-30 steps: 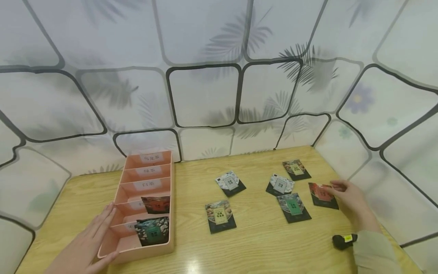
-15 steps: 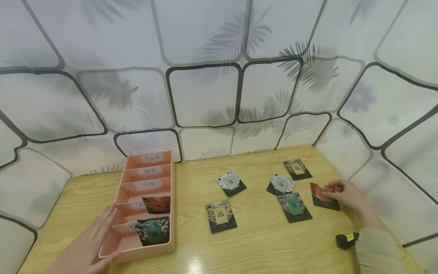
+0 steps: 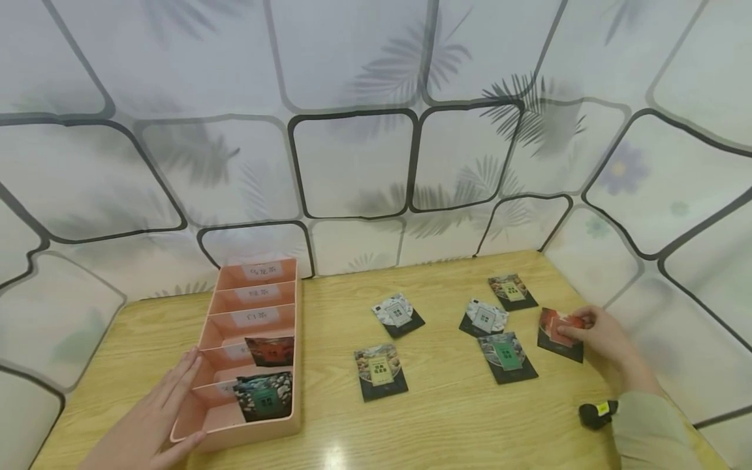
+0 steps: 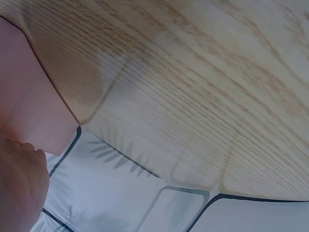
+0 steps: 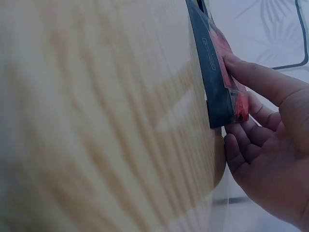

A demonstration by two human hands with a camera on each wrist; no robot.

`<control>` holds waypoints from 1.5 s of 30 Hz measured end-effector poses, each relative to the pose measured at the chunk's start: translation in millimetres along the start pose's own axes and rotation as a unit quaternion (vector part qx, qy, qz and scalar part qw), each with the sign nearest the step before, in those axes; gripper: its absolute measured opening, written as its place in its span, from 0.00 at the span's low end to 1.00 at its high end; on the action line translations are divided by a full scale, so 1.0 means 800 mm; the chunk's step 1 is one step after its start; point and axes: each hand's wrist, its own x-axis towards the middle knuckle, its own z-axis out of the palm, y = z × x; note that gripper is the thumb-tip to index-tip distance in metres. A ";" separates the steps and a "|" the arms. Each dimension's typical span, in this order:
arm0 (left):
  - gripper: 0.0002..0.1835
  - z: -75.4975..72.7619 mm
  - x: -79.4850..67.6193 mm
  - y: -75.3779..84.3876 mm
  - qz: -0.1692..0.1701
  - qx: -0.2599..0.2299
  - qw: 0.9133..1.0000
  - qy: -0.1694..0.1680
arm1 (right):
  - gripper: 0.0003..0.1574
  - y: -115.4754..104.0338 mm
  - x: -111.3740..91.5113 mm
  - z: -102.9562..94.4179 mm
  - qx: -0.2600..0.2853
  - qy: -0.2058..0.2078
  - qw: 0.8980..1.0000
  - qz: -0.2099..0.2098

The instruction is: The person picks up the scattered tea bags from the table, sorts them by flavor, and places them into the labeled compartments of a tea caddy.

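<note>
At the table's right side, my right hand (image 3: pixel 608 339) pinches the right edge of a red-and-black tea sachet (image 3: pixel 549 326). In the right wrist view, the thumb (image 5: pixel 251 75) presses the sachet's (image 5: pixel 215 72) printed face while other fingers are behind its edge. My left hand (image 3: pixel 147 414) rests along the left side of a pink divided box (image 3: pixel 252 437), fingers extended. Inside the box, another red sachet (image 3: pixel 273 352) leans in the second compartment from the front, and a green-and-black sachet (image 3: pixel 264 397) leans in the front one.
Two yellow-labelled sachets (image 3: pixel 380 372), two white ones (image 3: pixel 397 314) and one green sachet (image 3: pixel 508 357) lie on the wooden table (image 3: pixel 446 424). A small black object with a yellow tag (image 3: pixel 597 413) sits near the right sleeve. Patterned curtains (image 3: pixel 352 163) enclose the back and sides.
My right thumb has moved onto the red sachet's face, and the sachet has turned slightly with its left edge raised or shifted. The left hand stays on the box.
</note>
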 end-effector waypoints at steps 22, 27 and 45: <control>0.66 0.000 0.000 -0.003 0.027 0.000 0.999 0.028 | 0.29 -0.054 0.002 -0.003 0.137 0.065 0.986 -0.065; 0.66 0.001 -0.001 -0.003 0.022 0.000 0.999 0.026 | 0.28 -0.087 0.004 -0.006 0.162 0.078 0.981 -0.075; 0.65 0.001 -0.001 -0.001 0.004 -0.002 1.000 0.006 | 0.13 -0.233 -0.003 0.012 0.254 0.066 0.951 -0.166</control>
